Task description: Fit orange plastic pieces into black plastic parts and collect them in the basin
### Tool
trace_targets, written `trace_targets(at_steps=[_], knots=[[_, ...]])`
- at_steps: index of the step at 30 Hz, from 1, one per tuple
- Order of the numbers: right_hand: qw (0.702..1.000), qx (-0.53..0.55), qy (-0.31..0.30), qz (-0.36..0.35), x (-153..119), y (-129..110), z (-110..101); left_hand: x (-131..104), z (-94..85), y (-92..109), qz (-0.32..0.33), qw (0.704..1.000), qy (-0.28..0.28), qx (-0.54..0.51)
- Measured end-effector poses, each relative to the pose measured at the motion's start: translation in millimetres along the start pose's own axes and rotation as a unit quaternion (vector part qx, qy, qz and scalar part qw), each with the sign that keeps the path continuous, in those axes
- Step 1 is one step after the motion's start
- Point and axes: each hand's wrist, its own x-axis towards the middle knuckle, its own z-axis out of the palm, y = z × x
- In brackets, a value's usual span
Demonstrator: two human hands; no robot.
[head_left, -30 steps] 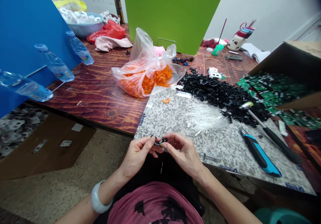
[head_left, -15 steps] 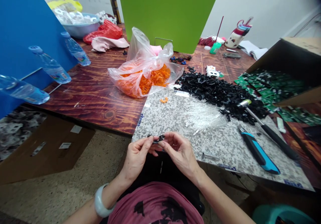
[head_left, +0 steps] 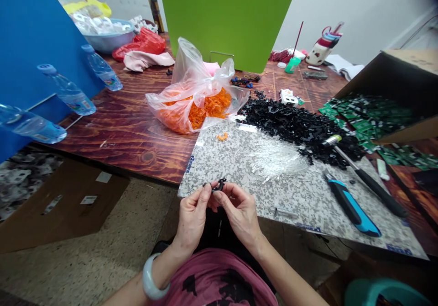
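Note:
A small black curved plastic part (head_left: 220,185) is pinched between both hands over the near edge of the speckled grey board (head_left: 222,160). My left hand (head_left: 192,217) grips its left end with thumb and fingers, and my right hand (head_left: 241,212) has hold of the right end. Fingertips cover much of the part. Beyond the hands lie one orange curved piece (head_left: 222,136), a spread of thin clear strips (head_left: 277,157) and a big heap of black plastic parts (head_left: 290,118).
A clear bag of orange pieces (head_left: 195,107) stands behind the board. To the right lie a hammer (head_left: 372,187), a blue-black cutter (head_left: 354,208) and a box (head_left: 407,77) spilling green circuit boards (head_left: 362,118). Water bottles (head_left: 68,91) lean against a blue panel (head_left: 23,36) at left.
Both hands have drawn slightly closer together, and the black part has turned so its right end points more upward. My left forearm has shifted to the right.

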Motion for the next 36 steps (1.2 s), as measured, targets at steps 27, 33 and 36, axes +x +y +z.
trace_targets(at_steps=[27,33,36], knots=[[0.996,0.047,0.058,0.041,8,-4,0,4,9.3,-2,0.038,0.998,0.03,0.047],[0.996,0.034,0.077,0.04,5,-1,0,0,10.6,12,0.098,0.979,0.036,0.175],[0.997,-0.013,0.072,0.031,4,-2,-3,0,8.2,13,0.117,0.97,0.04,0.207]])
